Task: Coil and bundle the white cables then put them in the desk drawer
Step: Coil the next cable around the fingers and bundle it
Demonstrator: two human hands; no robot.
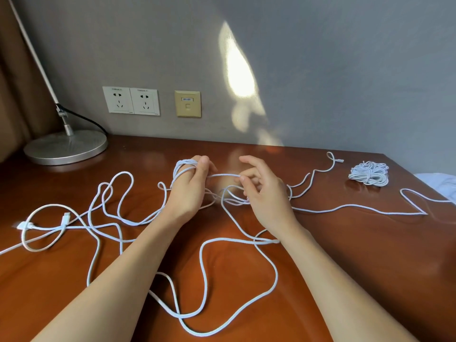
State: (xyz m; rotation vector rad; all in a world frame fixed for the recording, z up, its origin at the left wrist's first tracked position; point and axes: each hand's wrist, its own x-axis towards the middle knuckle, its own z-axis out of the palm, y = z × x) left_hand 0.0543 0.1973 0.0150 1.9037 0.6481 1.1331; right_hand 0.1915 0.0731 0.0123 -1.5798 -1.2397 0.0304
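Long white cables lie tangled in loose loops over the brown desk. My left hand is at the desk's middle with a few turns of white cable wound round its fingers, the thumb curled against them. My right hand is just to its right and pinches the same cable between thumb and fingertips; a short taut stretch runs between the two hands. A finished white cable bundle sits at the far right of the desk. Two connector ends lie at the left. No drawer is in view.
A silver desk lamp's round base stands at the back left, its black cord trailing behind. Two wall sockets and a beige data port are on the grey wall. White fabric shows past the desk's right edge.
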